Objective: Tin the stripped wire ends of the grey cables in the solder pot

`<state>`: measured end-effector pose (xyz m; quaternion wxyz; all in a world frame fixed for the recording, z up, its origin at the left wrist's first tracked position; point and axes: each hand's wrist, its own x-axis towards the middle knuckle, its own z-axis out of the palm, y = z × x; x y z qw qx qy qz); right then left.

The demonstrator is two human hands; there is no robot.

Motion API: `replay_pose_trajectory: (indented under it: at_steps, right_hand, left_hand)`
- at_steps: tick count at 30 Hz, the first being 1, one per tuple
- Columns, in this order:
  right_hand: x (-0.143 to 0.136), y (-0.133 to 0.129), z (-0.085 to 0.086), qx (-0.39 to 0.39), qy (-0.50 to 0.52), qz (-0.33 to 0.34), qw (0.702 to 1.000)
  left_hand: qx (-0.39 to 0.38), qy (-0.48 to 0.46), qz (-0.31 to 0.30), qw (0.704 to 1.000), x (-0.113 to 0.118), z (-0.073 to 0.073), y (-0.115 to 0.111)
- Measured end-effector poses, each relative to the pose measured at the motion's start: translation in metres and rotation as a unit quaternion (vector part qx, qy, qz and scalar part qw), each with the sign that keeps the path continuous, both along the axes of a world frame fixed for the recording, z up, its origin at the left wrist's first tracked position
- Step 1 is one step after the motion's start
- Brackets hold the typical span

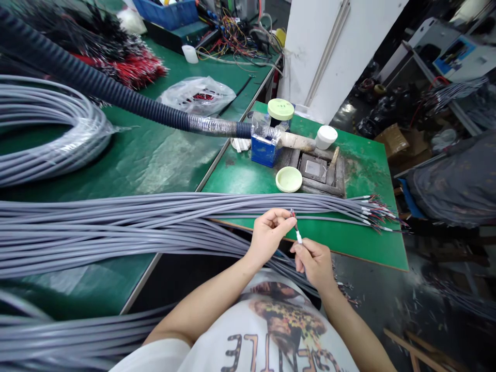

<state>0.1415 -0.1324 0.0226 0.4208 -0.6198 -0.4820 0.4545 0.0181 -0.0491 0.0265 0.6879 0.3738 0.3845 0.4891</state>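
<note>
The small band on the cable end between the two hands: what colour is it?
The band is white, seen best in the head view.

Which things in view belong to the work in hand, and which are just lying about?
Seemingly part of the work:
- thin wires, pinched by the left hand
- white-sleeved cable end, held in the right hand
- grey cables beyond the hands, with similar ends

Seemingly just lying about:
- plastic-wrapped grey coil
- red and black wires
- clear plastic bag
- blue bin
</note>
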Motion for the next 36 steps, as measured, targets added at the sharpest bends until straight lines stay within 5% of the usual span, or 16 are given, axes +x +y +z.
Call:
replay_pose_trajectory:
  at_steps: [8,16,27,36]
  right_hand:
    - [0.002,-0.002,-0.002,0.008,0.021,-0.004,1.0]
    - [0.006,0.011,-0.004,-0.028,0.267,0.035,0.963]
    - [-0.002,0.031,0.014,0.034,0.256,-0.039,0.965]
    - [-0.003,0.033,0.015,0.063,0.269,-0.083,0.957]
  left_hand:
    - [-0.027,-0.023,-0.014,0.999,-0.001,-0.005,0.0]
    - [-0.059,-0.052,-0.073,0.994,0.002,-0.004,-0.006]
    - [0.006,0.025,-0.016,1.0,0.0,0.011,-0.007]
    - [0.035,0.01,-0.041,0.998,0.001,0.009,-0.007]
